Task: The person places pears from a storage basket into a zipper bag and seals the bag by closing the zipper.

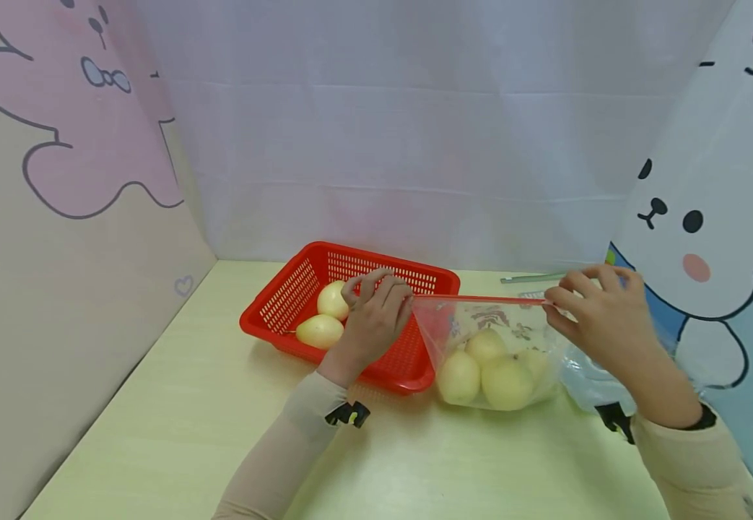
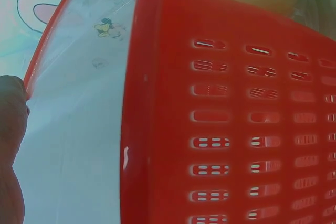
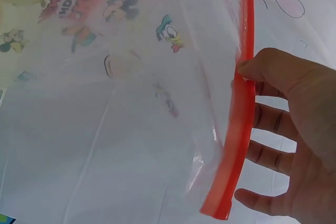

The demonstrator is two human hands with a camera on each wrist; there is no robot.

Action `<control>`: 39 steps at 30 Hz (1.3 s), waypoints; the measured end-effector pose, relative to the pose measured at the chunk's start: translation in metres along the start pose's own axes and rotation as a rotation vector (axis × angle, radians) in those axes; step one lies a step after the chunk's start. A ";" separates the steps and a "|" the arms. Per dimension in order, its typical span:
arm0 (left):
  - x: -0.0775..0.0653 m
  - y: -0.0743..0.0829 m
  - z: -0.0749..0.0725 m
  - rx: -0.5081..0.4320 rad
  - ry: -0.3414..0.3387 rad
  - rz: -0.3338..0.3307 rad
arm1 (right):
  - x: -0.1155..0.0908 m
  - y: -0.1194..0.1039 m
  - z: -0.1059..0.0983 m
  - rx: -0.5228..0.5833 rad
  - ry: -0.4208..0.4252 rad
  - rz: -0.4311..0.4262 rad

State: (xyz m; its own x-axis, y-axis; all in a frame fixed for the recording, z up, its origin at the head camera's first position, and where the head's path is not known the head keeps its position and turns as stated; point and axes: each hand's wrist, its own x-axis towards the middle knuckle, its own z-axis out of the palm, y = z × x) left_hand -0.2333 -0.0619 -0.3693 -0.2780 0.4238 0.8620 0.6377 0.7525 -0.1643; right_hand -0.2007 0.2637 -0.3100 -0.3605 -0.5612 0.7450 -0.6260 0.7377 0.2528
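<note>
A clear zip bag (image 1: 525,332) with a red zip strip and printed cartoon figures hangs between my two hands. Several pale yellow pears (image 1: 507,381) lie in its bottom. My left hand (image 1: 376,314) pinches the strip's left end, over the basket's right part. At the other end, my right hand (image 1: 600,310) pinches the strip between thumb and forefinger; the right wrist view shows the red strip (image 3: 241,114) under the thumb, with the other fingers spread behind. The strip is stretched nearly straight.
A red plastic basket (image 1: 272,302) stands left of the bag, with a pear (image 1: 320,331) and another pale fruit (image 1: 333,300) inside. Clear crumpled plastic (image 1: 593,383) lies right of the bag. A thin greenish strip (image 1: 532,278) lies at the table's back edge, before a white curtain.
</note>
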 end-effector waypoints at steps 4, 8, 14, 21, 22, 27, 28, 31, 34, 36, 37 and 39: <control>-0.001 0.000 0.000 -0.005 -0.006 -0.006 | -0.007 0.005 -0.001 -0.005 0.024 0.017; -0.002 0.000 0.000 -0.027 -0.014 -0.016 | -0.013 0.011 -0.003 -0.009 0.032 0.039; -0.003 -0.001 0.001 -0.055 -0.013 -0.029 | -0.021 0.018 -0.006 -0.003 0.025 0.078; -0.004 -0.001 0.001 -0.062 -0.014 -0.037 | -0.028 0.026 -0.009 -0.028 0.043 0.082; -0.004 -0.002 0.001 -0.061 -0.016 -0.038 | -0.029 0.027 -0.010 -0.031 0.039 0.084; -0.006 -0.002 0.001 -0.064 -0.015 -0.042 | -0.033 0.030 -0.013 -0.046 0.061 0.085; -0.006 -0.002 0.001 -0.063 -0.015 -0.041 | -0.034 0.031 -0.013 -0.053 0.068 0.086; -0.007 -0.003 0.001 -0.061 -0.015 -0.038 | -0.036 0.032 -0.015 -0.068 0.085 0.095; -0.007 -0.003 0.001 -0.058 -0.018 -0.036 | -0.037 0.033 -0.017 -0.088 0.077 0.111; -0.007 -0.003 0.001 -0.062 -0.017 -0.037 | -0.038 0.033 -0.018 -0.091 0.075 0.124; -0.007 -0.003 0.001 -0.067 -0.017 -0.039 | -0.039 0.033 -0.018 -0.089 0.071 0.128; -0.007 -0.003 0.001 -0.093 -0.016 -0.047 | -0.040 0.033 -0.018 -0.079 0.073 0.133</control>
State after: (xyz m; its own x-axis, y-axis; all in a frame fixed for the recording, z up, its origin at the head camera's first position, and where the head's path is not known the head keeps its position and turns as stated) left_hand -0.2338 -0.0662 -0.3752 -0.3206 0.3978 0.8596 0.6874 0.7221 -0.0778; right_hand -0.1947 0.3177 -0.3206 -0.3833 -0.4297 0.8175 -0.5185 0.8327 0.1946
